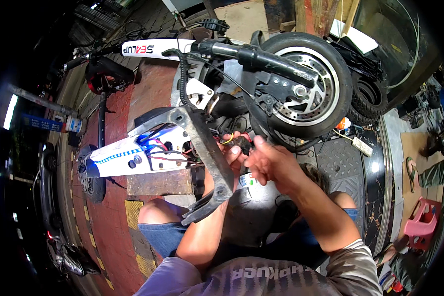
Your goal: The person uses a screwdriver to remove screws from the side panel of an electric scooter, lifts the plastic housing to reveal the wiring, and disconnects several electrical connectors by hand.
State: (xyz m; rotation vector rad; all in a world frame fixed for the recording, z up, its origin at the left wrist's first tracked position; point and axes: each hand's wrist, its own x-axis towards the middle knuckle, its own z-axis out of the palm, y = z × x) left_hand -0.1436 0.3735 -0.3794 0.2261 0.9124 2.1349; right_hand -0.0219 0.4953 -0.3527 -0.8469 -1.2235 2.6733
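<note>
My left hand (233,157) is closed round a small black part (240,144) with thin wires at it, one of them a yellow wire (228,139). Close beside it on the right, my right hand (277,165) has its fingers curled in; whatever they may pinch is hidden. My left forearm passes behind a worn grey metal bracket (211,153) at the end of the scooter's white body (116,159). Red, black and blue wires (155,147) run out of that body toward my hands.
Beyond my hands lies a scooter wheel (333,91) with a disc brake, joined to a white stem (158,48). Loose tyres (367,96) are stacked at the right. A wooden block (160,183) sits under the white body. A pink stool (422,224) and another person's leg are far right.
</note>
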